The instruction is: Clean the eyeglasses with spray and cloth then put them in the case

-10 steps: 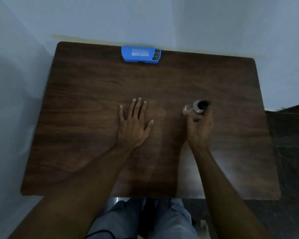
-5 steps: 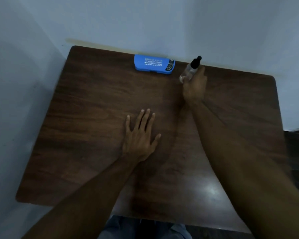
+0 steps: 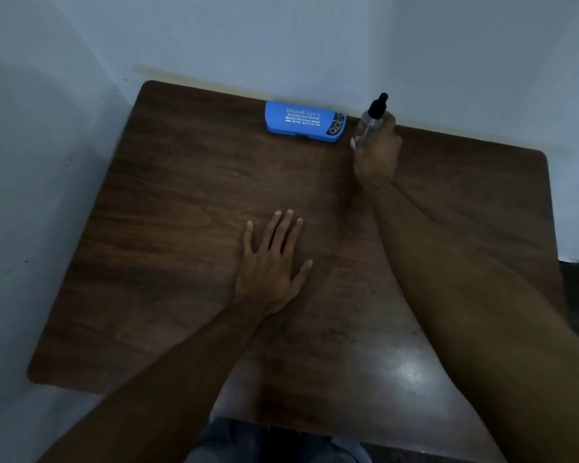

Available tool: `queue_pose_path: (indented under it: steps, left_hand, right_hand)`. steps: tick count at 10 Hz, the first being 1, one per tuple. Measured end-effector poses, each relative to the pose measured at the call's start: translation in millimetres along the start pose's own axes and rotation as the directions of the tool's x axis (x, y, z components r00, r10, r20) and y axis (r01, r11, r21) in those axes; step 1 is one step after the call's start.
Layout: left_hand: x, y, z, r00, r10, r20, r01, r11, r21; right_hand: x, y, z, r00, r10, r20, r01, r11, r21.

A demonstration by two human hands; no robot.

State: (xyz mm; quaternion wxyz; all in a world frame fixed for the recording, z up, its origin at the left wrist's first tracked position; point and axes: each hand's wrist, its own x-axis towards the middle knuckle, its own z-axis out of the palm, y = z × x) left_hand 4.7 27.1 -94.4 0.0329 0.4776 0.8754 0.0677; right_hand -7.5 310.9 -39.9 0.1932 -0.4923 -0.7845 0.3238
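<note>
Wood-grain table (image 3: pixel 147 262) carries everything. Near its middle I have the left hand (image 3: pixel 269 269) lying flat, fingers straight and spread, holding nothing. Farther out, at the far edge, the right hand (image 3: pixel 378 152) grasps the spray bottle (image 3: pixel 368 123), which is tilted, just right of the closed blue case (image 3: pixel 303 121). I see no eyeglasses or cloth; they may be inside. I judge the bottle is being parked: I'd square its base to the table, clear of the case, before letting go.
</note>
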Motion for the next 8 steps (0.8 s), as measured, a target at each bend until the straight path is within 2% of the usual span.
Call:
queue_pose_path:
  steps: [2,3,6,8]
  left_hand:
    - [0,1,-2,1.000,-0.002,0.004,0.002,1.000,0.000]
    - [0,1,-3,1.000,-0.003,0.012,0.003,1.000,0.008]
    - [1,1,-2,0.999,-0.010,0.035,0.009,1.000,0.021]
    - [1,3,-7,0.999,-0.002,0.034,0.001,0.999,0.038]
  right_hand:
    - [1,0,2,0.999,0.054,0.000,-0.054,0.998,0.023]
    - [-2,-3,-3,0.999,0.034,0.038,-0.034,0.999,-0.008]
    - [-5,-4,-4,0.999,0.045,0.022,-0.045,0.999,-0.008]
    - [-19,-6,-4,0.999,0.034,0.021,-0.035,0.998,0.052]
